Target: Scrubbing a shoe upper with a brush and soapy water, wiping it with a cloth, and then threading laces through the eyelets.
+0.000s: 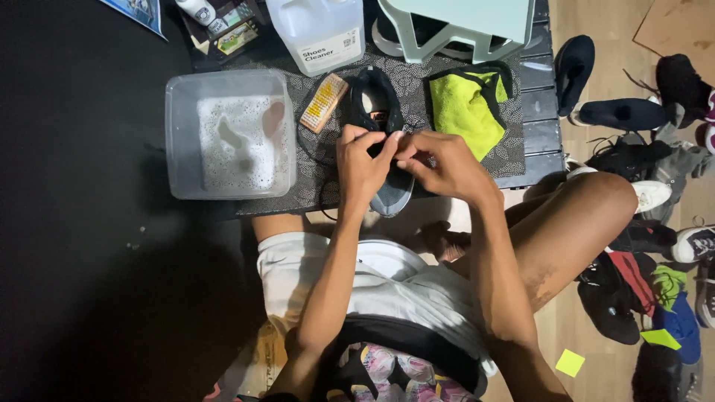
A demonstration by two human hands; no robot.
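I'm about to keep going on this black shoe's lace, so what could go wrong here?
The black shoe hangs partly over the mat's edge under both hands; a tug might slide it off. The left hand works beside the tub of soapy water, so an elbow bump could slosh suds. The brush could get knocked.

Low dark slatted table point(542, 112) under patterned mat point(514, 156). Pale green stool point(454, 26) at far edge. Light wooden floor point(603, 30) at right, strewn with shoe pile point(655, 223); cardboard sheet point(678, 26) in corner. Left side black, unlit. Yellow note point(570, 362) on floor.
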